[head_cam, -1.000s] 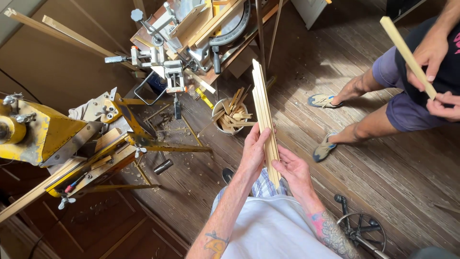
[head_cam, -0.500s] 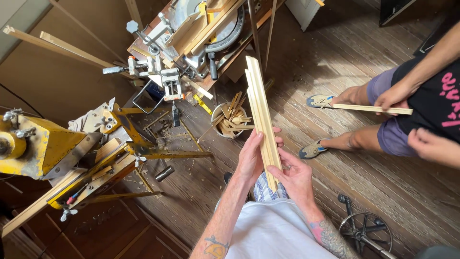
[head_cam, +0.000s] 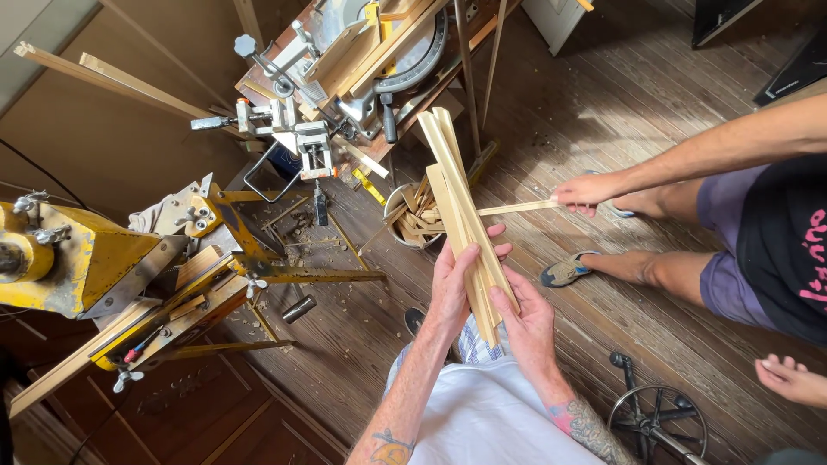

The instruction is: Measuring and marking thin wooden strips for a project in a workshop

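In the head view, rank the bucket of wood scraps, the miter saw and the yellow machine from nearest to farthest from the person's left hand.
1. Bucket of wood scraps: just above the left hand, on the floor.
2. Miter saw: farther up, at the top centre.
3. Yellow machine: far off at the left edge.

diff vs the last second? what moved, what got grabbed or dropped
The other person's hand brought its single wood strip down from raised to level, tip now meeting the bundle of strips. Nothing was let go. Left hand and right hand stay clasped on the bundle; the bucket of offcuts is unmoved.
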